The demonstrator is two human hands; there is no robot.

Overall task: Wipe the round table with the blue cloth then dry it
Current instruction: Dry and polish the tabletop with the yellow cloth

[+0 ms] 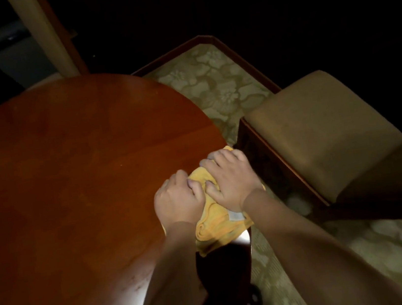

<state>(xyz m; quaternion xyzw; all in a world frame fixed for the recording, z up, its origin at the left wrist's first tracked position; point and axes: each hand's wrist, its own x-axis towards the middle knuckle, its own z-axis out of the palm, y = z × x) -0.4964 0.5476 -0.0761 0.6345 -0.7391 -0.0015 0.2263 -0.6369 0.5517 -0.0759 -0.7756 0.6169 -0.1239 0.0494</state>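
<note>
Your left hand and right hand sit side by side on a folded yellow cloth, fingers curled down into the fabric and bunching it, thumbs nearly touching. Both grip it; neither hand is spread flat. The cloth lies under your fingers at the right rim of the round table, its near folds trailing back toward your wrists and overhanging the edge. Judged from this, you are on the drying pass, with two hands adding pressure. No blue cloth is visible. Beyond your fingertips lies bare polished wood; right of them, an upholstered chair on patterned carpet.
</note>
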